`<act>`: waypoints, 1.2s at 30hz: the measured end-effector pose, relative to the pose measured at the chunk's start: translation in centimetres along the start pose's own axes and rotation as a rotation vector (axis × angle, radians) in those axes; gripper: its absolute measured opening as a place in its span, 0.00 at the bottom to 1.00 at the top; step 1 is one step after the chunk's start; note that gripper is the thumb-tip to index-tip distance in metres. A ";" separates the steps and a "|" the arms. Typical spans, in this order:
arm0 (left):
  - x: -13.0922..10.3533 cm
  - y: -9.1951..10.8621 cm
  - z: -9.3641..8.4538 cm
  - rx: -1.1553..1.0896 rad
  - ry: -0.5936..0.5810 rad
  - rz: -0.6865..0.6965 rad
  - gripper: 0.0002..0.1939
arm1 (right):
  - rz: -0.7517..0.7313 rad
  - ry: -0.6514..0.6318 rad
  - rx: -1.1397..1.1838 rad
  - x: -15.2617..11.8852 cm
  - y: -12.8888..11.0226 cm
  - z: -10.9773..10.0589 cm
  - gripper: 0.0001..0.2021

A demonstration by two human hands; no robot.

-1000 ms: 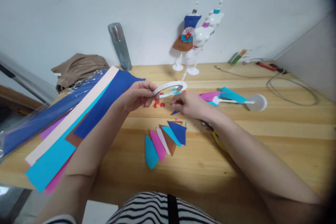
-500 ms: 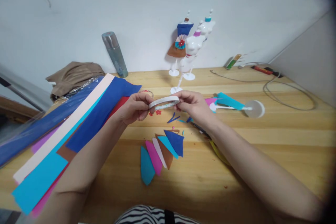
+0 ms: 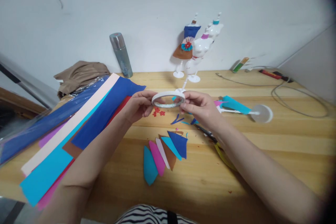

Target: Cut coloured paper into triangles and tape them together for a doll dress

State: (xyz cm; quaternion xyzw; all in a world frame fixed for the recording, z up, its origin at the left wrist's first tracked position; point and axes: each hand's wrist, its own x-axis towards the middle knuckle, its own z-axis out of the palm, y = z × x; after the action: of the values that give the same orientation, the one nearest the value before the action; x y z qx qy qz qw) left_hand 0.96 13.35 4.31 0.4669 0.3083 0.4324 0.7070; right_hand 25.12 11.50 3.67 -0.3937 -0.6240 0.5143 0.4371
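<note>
A roll of white tape [image 3: 168,94], a thin ring, is held up above the table between both hands. My left hand [image 3: 140,104] pinches its left edge with the fingers curled. At the opposite edge, my right hand [image 3: 199,106] grips it between thumb and fingers. Below lie several pointed paper-like pieces fanned out, among them a teal piece [image 3: 150,166], a magenta piece [image 3: 157,157] and a dark blue piece [image 3: 180,143]. Small red flower shapes [image 3: 159,112] and blue scraps [image 3: 177,119] rest just under the tape.
Long coloured sheets [image 3: 47,182] cover the left side. A flask [image 3: 121,56] and small white mannequins [image 3: 202,47] stand by the wall. Another stand lies down, its round base [image 3: 262,113] at right. Yellow-handled scissors [image 3: 223,155] sit under my right forearm; a cable [image 3: 296,112] curls beyond.
The tape roll has tilted so its ring opening shows wider. Both hands still hold it. The whole view has shifted slightly, moving the scene to the right.
</note>
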 end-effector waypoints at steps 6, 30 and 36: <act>-0.2 2.0 -1.8 0.358 0.245 0.099 0.14 | -0.140 -0.009 -0.163 -0.1 -0.8 0.1 0.12; -2.1 3.1 2.7 0.082 0.001 -0.087 0.19 | -0.070 0.024 0.113 -0.3 -0.4 0.1 0.16; -2.1 4.3 2.5 -0.069 0.066 -0.148 0.32 | 0.201 -0.187 -0.300 0.0 0.6 -0.3 0.06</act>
State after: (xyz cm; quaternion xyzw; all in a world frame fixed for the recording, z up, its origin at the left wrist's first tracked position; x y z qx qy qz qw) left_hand 0.77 11.32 9.32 0.4039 0.3501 0.4045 0.7421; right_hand 25.42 11.72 3.15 -0.4653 -0.6892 0.4909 0.2600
